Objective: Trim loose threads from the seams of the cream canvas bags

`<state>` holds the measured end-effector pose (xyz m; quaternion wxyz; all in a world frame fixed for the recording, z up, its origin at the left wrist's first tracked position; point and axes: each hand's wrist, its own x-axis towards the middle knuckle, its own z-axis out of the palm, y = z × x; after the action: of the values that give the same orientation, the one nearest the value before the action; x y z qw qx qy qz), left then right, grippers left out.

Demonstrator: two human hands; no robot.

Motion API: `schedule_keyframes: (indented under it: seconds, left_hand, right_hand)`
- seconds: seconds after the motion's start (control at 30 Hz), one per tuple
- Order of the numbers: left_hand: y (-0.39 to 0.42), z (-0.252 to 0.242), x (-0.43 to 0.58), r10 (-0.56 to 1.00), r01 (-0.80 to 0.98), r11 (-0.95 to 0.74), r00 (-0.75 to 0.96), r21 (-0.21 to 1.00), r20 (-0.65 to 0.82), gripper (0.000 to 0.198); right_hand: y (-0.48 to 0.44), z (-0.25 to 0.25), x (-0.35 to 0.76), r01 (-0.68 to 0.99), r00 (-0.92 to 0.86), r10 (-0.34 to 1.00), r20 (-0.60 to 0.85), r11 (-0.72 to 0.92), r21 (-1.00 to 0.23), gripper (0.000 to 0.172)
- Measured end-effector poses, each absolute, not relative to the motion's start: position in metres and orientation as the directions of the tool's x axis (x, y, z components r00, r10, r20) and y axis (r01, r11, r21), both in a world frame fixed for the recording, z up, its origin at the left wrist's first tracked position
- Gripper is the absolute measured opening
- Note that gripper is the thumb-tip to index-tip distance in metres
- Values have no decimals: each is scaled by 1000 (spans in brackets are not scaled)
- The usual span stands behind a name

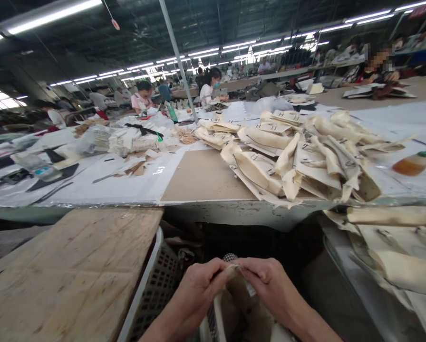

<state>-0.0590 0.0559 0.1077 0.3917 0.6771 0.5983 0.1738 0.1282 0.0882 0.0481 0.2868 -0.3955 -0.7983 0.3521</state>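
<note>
Low in front of me, a cream fabric piece [218, 316] with a darker tan inside hangs below both hands. My left hand [202, 285] pinches its upper edge between thumb and fingers. Close beside it, my right hand [270, 287] grips the same edge, the fingertips of both hands nearly meeting. A small white tab [250, 289] shows near the right thumb. Checkered cloth [230, 257] peeks out just beyond the fingers. The lower part of the fabric piece runs out of the picture.
A worktable [206, 175] spans ahead, bearing a heap of cream fabric pieces [287, 152] and a bottle of amber liquid [411, 165]. More cream pieces [405, 256] lie at right. At left are a brown board [66, 270] and a white plastic basket [156, 280]. Several people work farther back.
</note>
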Motion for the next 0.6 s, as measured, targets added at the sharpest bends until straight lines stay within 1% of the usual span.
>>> schedule_keyframes:
  seconds: [0.07, 0.13, 0.23, 0.3, 0.33, 0.37, 0.43, 0.5, 0.6]
  left_hand:
    - [53, 111, -58, 946, 714, -2, 227, 700, -229, 33]
    - [49, 109, -54, 959, 805, -23, 186, 593, -215, 35]
    - [47, 101, -46, 971, 908, -20, 117, 418, -209, 36]
    - [47, 96, -41, 976, 942, -22, 93, 336, -197, 34]
    - [48, 94, -40, 979, 951, -27, 88, 309, -183, 33]
    - [48, 93, -39, 983, 955, -33, 85, 296, -164, 33]
    - [47, 95, -39, 988, 949, -38, 84, 313, -133, 33]
    - [45, 100, -42, 988, 927, -27, 81, 375, -130, 32]
    - [38, 109, -45, 980, 891, 10, 82, 455, -181, 29]
  right_hand:
    - [88, 45, 130, 462, -514, 837, 187, 454, -762, 33]
    - [85, 40, 132, 510, -490, 851, 191, 457, -728, 38]
    - [79, 36, 136, 583, -497, 857, 135, 445, -680, 50]
    - [75, 38, 138, 618, -515, 853, 87, 439, -653, 56]
    - [74, 40, 138, 621, -519, 851, 78, 439, -649, 56]
    - [73, 43, 139, 619, -520, 850, 82, 441, -650, 54]
    - [72, 47, 139, 601, -518, 849, 105, 448, -662, 49]
    - [71, 48, 138, 588, -517, 846, 130, 461, -665, 48]
    - [69, 41, 135, 611, -510, 848, 145, 475, -633, 52]
